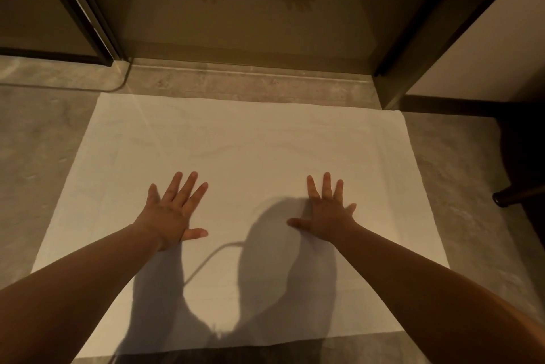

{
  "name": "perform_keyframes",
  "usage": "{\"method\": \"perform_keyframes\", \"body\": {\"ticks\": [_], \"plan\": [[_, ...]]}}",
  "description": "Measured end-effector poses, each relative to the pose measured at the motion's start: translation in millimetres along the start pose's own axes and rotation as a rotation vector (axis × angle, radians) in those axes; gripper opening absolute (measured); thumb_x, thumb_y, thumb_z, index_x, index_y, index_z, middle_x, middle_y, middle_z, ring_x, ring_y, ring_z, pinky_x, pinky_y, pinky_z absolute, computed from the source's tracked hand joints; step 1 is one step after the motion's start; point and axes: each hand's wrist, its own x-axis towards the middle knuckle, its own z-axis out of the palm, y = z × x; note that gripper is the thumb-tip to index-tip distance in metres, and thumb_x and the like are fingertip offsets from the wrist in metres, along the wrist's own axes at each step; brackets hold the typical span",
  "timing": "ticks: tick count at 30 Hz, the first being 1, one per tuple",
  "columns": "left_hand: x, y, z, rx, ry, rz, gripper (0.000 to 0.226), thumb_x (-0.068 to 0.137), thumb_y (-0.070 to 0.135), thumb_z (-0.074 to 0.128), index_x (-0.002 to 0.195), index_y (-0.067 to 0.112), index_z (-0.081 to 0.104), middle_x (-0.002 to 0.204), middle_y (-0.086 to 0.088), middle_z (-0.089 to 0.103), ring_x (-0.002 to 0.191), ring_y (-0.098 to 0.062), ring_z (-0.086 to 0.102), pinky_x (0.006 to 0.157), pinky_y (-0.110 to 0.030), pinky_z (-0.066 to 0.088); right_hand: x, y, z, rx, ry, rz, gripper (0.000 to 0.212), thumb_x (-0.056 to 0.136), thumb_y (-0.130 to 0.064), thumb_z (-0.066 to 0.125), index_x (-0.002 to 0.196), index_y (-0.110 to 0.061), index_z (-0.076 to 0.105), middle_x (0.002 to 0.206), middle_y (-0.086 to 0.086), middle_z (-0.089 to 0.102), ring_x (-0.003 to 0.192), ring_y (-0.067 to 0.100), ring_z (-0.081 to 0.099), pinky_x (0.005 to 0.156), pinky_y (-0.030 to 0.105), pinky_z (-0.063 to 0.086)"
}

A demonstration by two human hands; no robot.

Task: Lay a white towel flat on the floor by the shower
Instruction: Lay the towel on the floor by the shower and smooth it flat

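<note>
Pressing or gripping: what are the hands doing?

— Pressing. The left hand (174,210) and the right hand (327,213) both lie palm down on the white towel (250,142), fingers straight and spread. Neither one holds anything.

Where does the towel lie?

— Spread out on the grey floor (35,142), with its far edge just beside the shower threshold (250,80). The hands rest around its middle, apart from each other, the left one nearer the left edge.

Is it flat?

— Nearly, I'd say. All four edges look unfolded, and I see only faint creases in the far half. The task seems close to done.

How would it handle?

— Soft, limp and light, by my guess. Lifted at one point it would sag and fold over itself. On that smooth floor it may also slide or bunch under a sideways push.

So where should one take hold?

— To shift it, pinch two neighbouring corners, one in each hand, and draw the edge taut. To smooth it, keep flat palms on it and sweep from the middle outward.

Anything close by?

— A dark furniture leg (513,197) at the right, clear of the towel.
</note>
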Motion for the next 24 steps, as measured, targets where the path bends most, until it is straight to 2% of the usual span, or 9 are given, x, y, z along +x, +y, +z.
{"method": "perform_keyframes", "body": {"ticks": [2, 3, 5, 6, 8, 13, 18, 21, 24], "plan": [[-8.1, 2.7, -3.6, -0.066, 0.12, 0.037, 0.094, 0.075, 0.079, -0.006, 0.142, 0.015, -0.022, 0.15, -0.017, -0.026, 0.142, -0.039, -0.013, 0.109, -0.058, 0.013, -3.3, -0.9, 4.8, 0.0, 0.089, -0.009, 0.108, 0.071, -0.084, 0.04, 0.148, -0.03, -0.014, 0.156, 0.006, -0.025, 0.141, 0.034, -0.023, 0.107, 0.067, 0.007], [-12.6, 4.2, -6.6, -0.096, 0.184, 0.076, 0.095, 0.076, 0.076, -0.009, 0.147, 0.013, -0.005, 0.155, -0.018, -0.01, 0.142, -0.041, -0.001, 0.107, -0.06, 0.019, -6.4, -1.5, 8.7, -0.004, 0.154, -0.035, 0.104, 0.072, -0.084, 0.033, 0.148, -0.029, -0.013, 0.156, 0.006, -0.023, 0.141, 0.033, -0.023, 0.109, 0.065, 0.006], [-21.3, 7.7, -6.8, -0.087, 0.269, 0.166, 0.088, 0.086, 0.07, 0.003, 0.146, 0.01, 0.027, 0.153, -0.02, 0.022, 0.137, -0.044, 0.023, 0.101, -0.065, 0.03, -13.4, -2.0, 19.2, -0.037, 0.238, -0.145, 0.099, 0.074, -0.085, 0.022, 0.148, -0.029, -0.014, 0.156, 0.004, -0.024, 0.141, 0.03, -0.024, 0.111, 0.061, 0.001], [-24.2, 10.1, -4.9, -0.071, 0.266, 0.196, 0.084, 0.088, 0.067, 0.01, 0.144, 0.01, 0.034, 0.151, -0.019, 0.029, 0.135, -0.044, 0.028, 0.099, -0.066, 0.033, -16.7, -1.8, 25.7, -0.071, 0.24, -0.206, 0.098, 0.074, -0.085, 0.019, 0.147, -0.03, -0.016, 0.156, 0.003, -0.025, 0.14, 0.029, -0.026, 0.11, 0.061, -0.002], [-27.3, 17.3, -0.4, -0.038, 0.249, 0.229, 0.082, 0.087, 0.068, 0.019, 0.143, 0.011, 0.037, 0.149, -0.018, 0.032, 0.134, -0.044, 0.032, 0.097, -0.067, 0.035, -21.2, -0.2, 37.5, -0.157, 0.195, -0.276, 0.097, 0.074, -0.086, 0.015, 0.144, -0.033, -0.024, 0.153, 0.002, -0.03, 0.138, 0.028, -0.032, 0.11, 0.062, -0.006], [-26.9, 24.2, 6.3, -0.02, 0.227, 0.203, 0.087, 0.08, 0.071, 0.027, 0.14, 0.01, 0.043, 0.146, -0.019, 0.038, 0.131, -0.045, 0.036, 0.092, -0.068, 0.039, -20.9, 1.5, 41.4, -0.238, 0.15, -0.295, 0.095, 0.073, -0.086, 0.007, 0.138, -0.032, -0.035, 0.149, 0.005, -0.036, 0.135, 0.031, -0.035, 0.107, 0.061, -0.014], [-26.3, 21.8, 14.4, -0.02, 0.241, 0.283, 0.083, 0.083, 0.069, 0.033, 0.145, 0.014, 0.028, 0.151, -0.018, 0.03, 0.135, -0.043, 0.03, 0.099, -0.067, 0.032, -26.7, 6.6, 43.5, -0.209, 0.222, -0.316, 0.091, 0.078, -0.083, 0.009, 0.143, -0.031, -0.027, 0.153, 0.004, -0.031, 0.139, 0.027, -0.031, 0.11, 0.059, -0.013], [-27.5, 22.9, 18.0, -0.029, 0.264, 0.305, 0.077, 0.087, 0.064, 0.031, 0.146, 0.015, 0.03, 0.152, -0.016, 0.029, 0.137, -0.04, 0.028, 0.1, -0.066, 0.032, -29.4, 11.9, 45.3, -0.226, 0.217, -0.317, 0.088, 0.08, -0.081, 0.007, 0.143, -0.031, -0.028, 0.152, 0.003, -0.031, 0.138, 0.026, -0.031, 0.111, 0.061, -0.009], [-24.4, 26.5, 16.5, -0.093, 0.304, 0.256, 0.07, 0.092, 0.058, 0.027, 0.147, 0.014, 0.029, 0.155, -0.014, 0.023, 0.141, -0.036, 0.022, 0.106, -0.063, 0.026, -26.5, 8.6, 43.0, -0.171, 0.286, -0.309, 0.088, 0.084, -0.078, 0.014, 0.146, -0.028, -0.022, 0.155, 0.004, -0.026, 0.141, 0.026, -0.026, 0.112, 0.058, -0.009]]}}
